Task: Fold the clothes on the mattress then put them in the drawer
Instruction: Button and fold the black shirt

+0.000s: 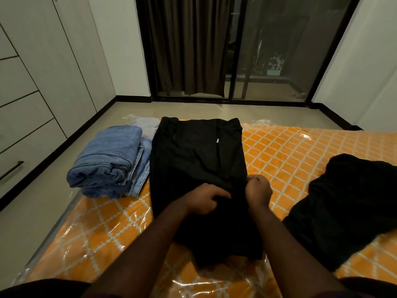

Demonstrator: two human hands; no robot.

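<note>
A pair of black trousers (193, 155) lies lengthwise on the orange patterned mattress (290, 151), waistband at the far end. My left hand (204, 197) pinches a fold of the black cloth near the middle. My right hand (258, 191) grips the same fold at the trousers' right edge. Folded blue jeans (109, 160) are stacked at the mattress's left edge, over a light grey garment (146, 125). A crumpled black garment (348, 207) lies on the right side of the mattress.
White wardrobe drawers (23, 134) with a dark handle (10, 171) line the left wall, across a strip of floor (49, 203). A dark curtain (187, 46) and sliding glass door (279, 50) stand beyond the mattress. Clear plastic wrap covers the mattress.
</note>
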